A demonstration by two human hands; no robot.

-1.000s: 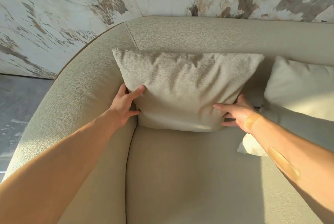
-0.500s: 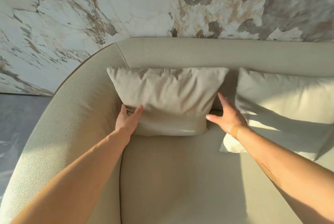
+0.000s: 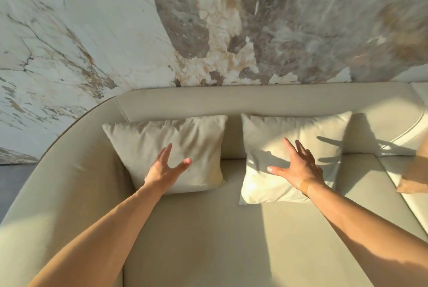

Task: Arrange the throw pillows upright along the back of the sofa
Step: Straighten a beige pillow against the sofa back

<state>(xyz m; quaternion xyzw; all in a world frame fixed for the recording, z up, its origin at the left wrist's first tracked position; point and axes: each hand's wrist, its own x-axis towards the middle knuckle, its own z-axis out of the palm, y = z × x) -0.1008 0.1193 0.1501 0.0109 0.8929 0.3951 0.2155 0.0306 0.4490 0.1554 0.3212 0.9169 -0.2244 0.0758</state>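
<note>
Beige pillow (image 3: 176,147): propped upright against sofa back (image 3: 254,103).
Cream pillow (image 3: 289,154): likewise propped.
Left hand (image 3: 165,168), right hand (image 3: 298,168): spread wide, nothing held.

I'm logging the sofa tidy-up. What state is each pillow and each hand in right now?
Beige pillow: upright, leaning on the sofa backrest.
White pillow: upright against the backrest, apart from the beige one.
Tan pillow: at the right edge, mostly cut off; posture unclear.
Left hand: open, fingers spread before the beige pillow; contact unclear.
Right hand: open, fingers spread before the white pillow; contact unclear.
</note>
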